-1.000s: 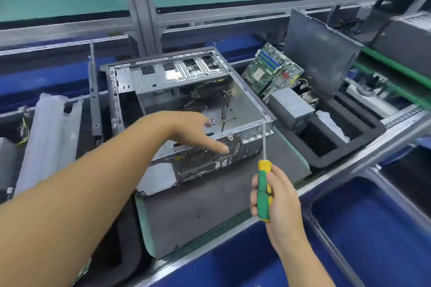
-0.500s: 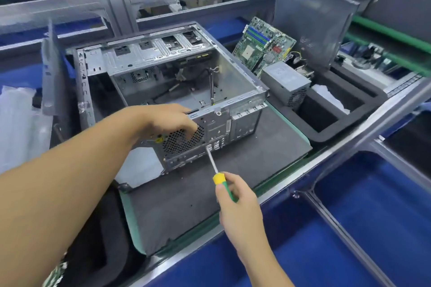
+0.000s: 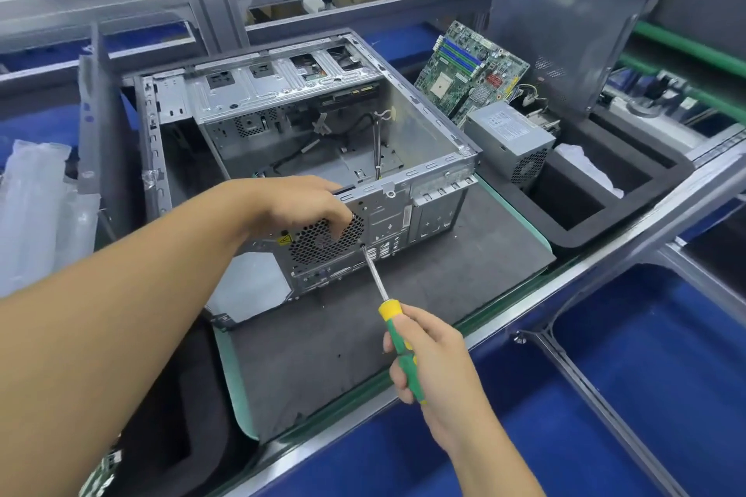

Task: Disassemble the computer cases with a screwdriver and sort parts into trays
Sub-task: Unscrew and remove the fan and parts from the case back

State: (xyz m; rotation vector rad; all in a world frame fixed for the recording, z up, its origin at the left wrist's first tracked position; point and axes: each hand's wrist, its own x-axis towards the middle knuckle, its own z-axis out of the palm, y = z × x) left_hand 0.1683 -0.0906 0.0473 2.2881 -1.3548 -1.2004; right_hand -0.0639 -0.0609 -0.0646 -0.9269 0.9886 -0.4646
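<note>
Bench: a long work line whose metal front rail (image 3: 629,240) runs from 7 o'clock up to 3 o'clock.
Mat: dark grey with a green edge (image 3: 323,367), flat on the bench at the centre.
On the mat: an opened computer case (image 3: 428,214), set toward the mat's 11 o'clock end.
At 2 o'clock: a black foam tray (image 3: 581,234), just beside the mat's edge.
At 7 o'clock: a second black foam tray (image 3: 210,395), against the mat's left edge.
At 9 o'clock: clear plastic bags (image 3: 36,214), apart from the case.
</note>
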